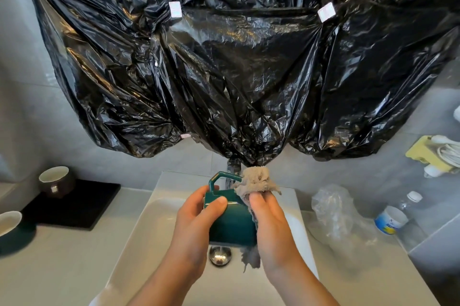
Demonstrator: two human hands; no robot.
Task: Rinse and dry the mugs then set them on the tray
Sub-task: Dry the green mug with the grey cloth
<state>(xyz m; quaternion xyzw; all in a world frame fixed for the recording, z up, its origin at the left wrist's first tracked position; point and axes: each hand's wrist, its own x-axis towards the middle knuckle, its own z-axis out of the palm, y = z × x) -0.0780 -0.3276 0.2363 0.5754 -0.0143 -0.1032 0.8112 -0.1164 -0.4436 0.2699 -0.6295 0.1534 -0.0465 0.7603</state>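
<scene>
Over the white sink I hold a dark green mug, its angular handle pointing up and away. My left hand grips the mug's left side, thumb on top. My right hand holds a beige-grey cloth against the mug's right side; the cloth bunches above the mug and hangs below it. A brown mug stands on the black tray at the left. Another dark mug with a white inside sits on the counter at the far left.
Black plastic sheeting covers the wall above the sink and hides most of the tap. The drain plug lies below the mug. Crumpled clear plastic, a plastic bottle and a yellow holder sit on the right.
</scene>
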